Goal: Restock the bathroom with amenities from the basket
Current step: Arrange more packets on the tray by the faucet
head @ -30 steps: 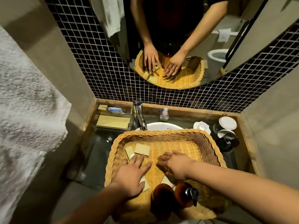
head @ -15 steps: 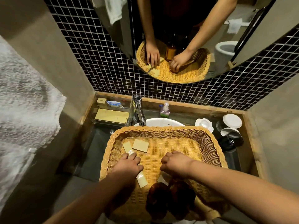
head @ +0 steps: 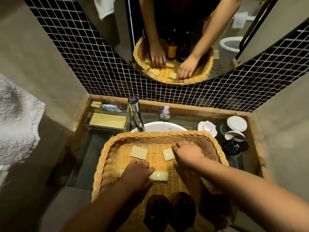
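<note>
Both my hands are down in the wicker basket (head: 160, 136), which sits on the counter over the white sink basin (head: 158, 127).

Left hand (head: 136, 175): palm down on the basket floor, fingers curled and pressed together on top of a pale flat packet (head: 158, 176). The packet sticks out to the right from under my fingertips; a sliver of something pale also shows at the left edge of the hand. Can't tell if I'm pinching it or just pressing on it.

Right hand (head: 187, 154): loose fist near the basket's far right wall, knuckles up, fingers tucked under. Second packet (head: 168, 154) lies touching the fingertips on their left side, tilted. Grip not visible from here; the mirror (head: 175, 47) shows the fingertips resting at the packet's edge.

Third packet (head: 139, 152), square, lies flat and free between the two hands, toward the far left of the basket floor, touching neither.

Two amber bottles (head: 168, 213) stand at the near edge of the basket, close to my forearms, blurred.

On the counter: clear acrylic tray (head: 107, 122) on the left behind the basket with flat tan packets in it, chrome faucet (head: 136, 113) beside it, small hand-soap bottle (head: 164, 113) at the back, capped glasses (head: 235, 124) on the right. White towel (head: 18, 118) hangs on the left.
</note>
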A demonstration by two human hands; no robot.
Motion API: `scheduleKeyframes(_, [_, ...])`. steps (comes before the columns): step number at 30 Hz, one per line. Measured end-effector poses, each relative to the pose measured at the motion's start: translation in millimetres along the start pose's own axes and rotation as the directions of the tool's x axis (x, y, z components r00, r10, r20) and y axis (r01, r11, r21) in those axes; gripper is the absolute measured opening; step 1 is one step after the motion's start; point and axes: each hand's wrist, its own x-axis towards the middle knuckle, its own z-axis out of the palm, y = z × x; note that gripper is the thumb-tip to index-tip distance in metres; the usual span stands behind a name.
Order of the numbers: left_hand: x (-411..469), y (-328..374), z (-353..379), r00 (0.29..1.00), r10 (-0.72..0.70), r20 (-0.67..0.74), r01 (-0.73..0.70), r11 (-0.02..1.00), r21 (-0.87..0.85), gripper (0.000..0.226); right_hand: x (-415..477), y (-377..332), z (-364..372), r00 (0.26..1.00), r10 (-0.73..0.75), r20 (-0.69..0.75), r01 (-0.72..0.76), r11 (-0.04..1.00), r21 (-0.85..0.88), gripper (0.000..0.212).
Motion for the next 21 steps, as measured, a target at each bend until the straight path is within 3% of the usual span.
scheduleKeyframes(5, [14.9, -14.4, -4.5, 0.977, -0.126, -0.174, 0.119, 0.992, -0.05, 0.049, 1.0, 4.8, 6.1, 0.998, 0.041, 0.039, -0.044, 0.997, 0.068, 0.068])
scheduleKeyframes(9, [24.2, -30.9, -7.2, 0.976, -0.217, -0.028, 0.216, 0.976, -0.031, 0.078, -3.2, -2.2, 14.3, 0.997, -0.066, -0.034, 0.069, 0.993, 0.095, 0.077])
scheduleKeyframes(12, [24.9, -34.6, -4.4, 0.979, -0.2, -0.036, 0.199, 0.98, -0.016, 0.09, -0.8, -6.2, 23.2, 0.981, -0.174, -0.084, 0.173, 0.985, -0.012, 0.076])
scheduleKeyframes(15, [26.5, -32.7, -3.0, 0.977, -0.192, -0.093, 0.195, 0.981, 0.025, 0.086, -1.4, -10.0, 29.6, 0.977, -0.189, -0.1, 0.188, 0.982, -0.017, 0.067])
scheduleKeyframes(21, [31.4, -26.1, 0.4, 0.97, -0.223, -0.096, 0.218, 0.974, -0.06, 0.07, -3.2, -12.6, 35.3, 0.976, -0.195, -0.099, 0.198, 0.98, 0.018, 0.072])
